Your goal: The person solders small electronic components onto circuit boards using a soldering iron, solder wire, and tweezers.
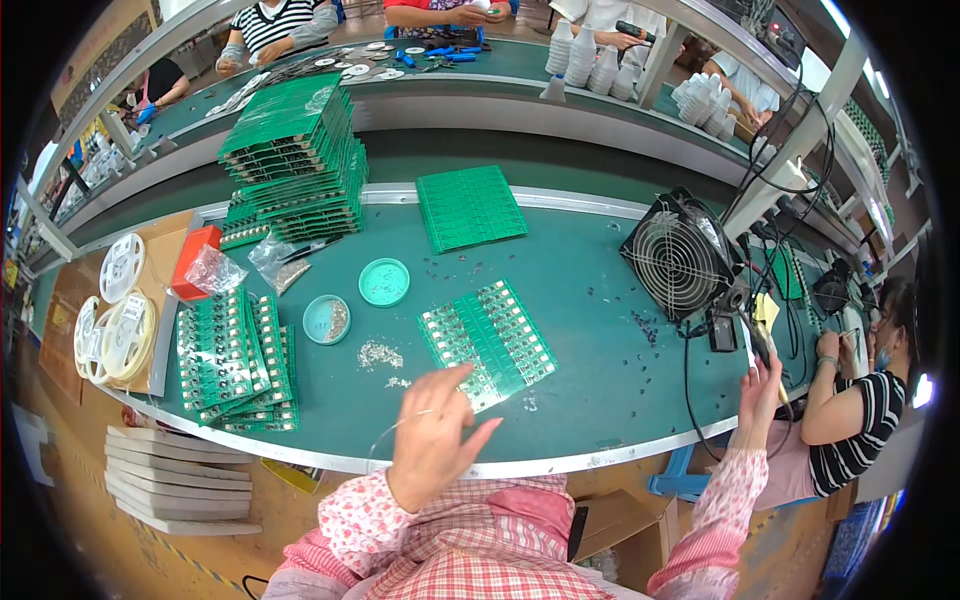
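My left hand (438,425) is over the near edge of a green circuit board panel (487,340), fingers bent down towards it and thumb held apart. A thin silvery wire (383,437) loops beside the wrist and runs in among the fingers; how it is gripped is partly hidden. Out at the right, my right hand (757,400) is closed around a soldering iron (762,348), beside its stand and a yellow sponge (767,310). Rows of small pale components line the panel.
A black fan (675,250) stands at the right with cables. Stacked green panels (295,160) rise at the back left; populated panels (235,360) lie nearer. Two small round dishes (384,282), loose parts (380,355) and white reels (128,335) are about. A co-worker (860,400) sits at right.
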{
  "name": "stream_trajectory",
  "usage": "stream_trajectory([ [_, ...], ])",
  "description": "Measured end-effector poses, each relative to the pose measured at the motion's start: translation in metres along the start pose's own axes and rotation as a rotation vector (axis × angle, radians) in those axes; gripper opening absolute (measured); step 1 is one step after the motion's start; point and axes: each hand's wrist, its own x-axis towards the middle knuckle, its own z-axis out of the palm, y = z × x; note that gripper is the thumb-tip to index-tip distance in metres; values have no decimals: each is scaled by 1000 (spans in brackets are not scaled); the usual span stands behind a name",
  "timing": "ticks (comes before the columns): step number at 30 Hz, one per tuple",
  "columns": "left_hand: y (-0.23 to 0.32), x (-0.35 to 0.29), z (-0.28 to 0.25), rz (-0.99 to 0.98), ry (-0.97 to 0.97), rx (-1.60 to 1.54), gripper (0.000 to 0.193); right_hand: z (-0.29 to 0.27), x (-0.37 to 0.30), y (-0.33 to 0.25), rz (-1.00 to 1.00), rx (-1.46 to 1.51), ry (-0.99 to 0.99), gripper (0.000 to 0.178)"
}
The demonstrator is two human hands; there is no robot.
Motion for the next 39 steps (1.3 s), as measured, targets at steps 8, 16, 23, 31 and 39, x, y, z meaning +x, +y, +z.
stream_trajectory([
  [8, -3, 0, -3, -24, -78, 132, 35, -3, -168, 10, -490, -485, -98, 59],
  [16, 3, 1, 1, -12, -99, 79, 30, 90, -220, 53, -663, -678, -802, 77],
  [23, 20, -18, -6, 220, -210, 28, 24, 117, -243, 67, -857, -839, -1133, 38],
  [31, 4, -27, -40, 38, -157, 26, 18, 132, -229, 83, -909, -903, -956, 30],
  [39, -42, -11, -69, -208, 99, 292, 11, 169, -228, 85, -820, -1238, -867, 57],
])
